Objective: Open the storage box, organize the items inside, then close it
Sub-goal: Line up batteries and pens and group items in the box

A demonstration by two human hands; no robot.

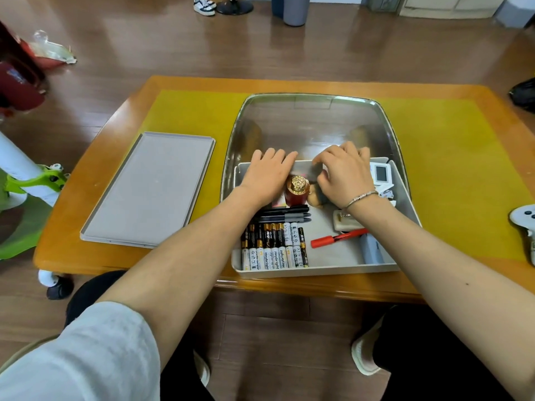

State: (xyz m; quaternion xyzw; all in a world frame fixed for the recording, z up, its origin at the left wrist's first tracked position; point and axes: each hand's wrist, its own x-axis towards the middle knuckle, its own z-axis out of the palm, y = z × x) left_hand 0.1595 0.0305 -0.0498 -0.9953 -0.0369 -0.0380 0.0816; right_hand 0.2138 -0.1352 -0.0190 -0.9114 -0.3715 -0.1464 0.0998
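Note:
The grey storage box (318,271) stands open on the table in front of me. Its flat grey lid (150,189) lies to the left. In the box lie several batteries (273,246) in two rows, dark pens (285,214), a red marker (335,238), a red bottle with a gold cap (296,191) and a small white device (379,172). My left hand (265,173) rests flat at the box's far left, fingers on the back wall. My right hand (344,172) reaches to the far wall with curled fingers; what it touches is hidden.
The box sits on a shiny metal tray (312,123) atop a yellow mat (451,169) on the wooden table (202,82). A white controller (525,219) lies at the right edge. A green and white scooter (31,180) stands at the left.

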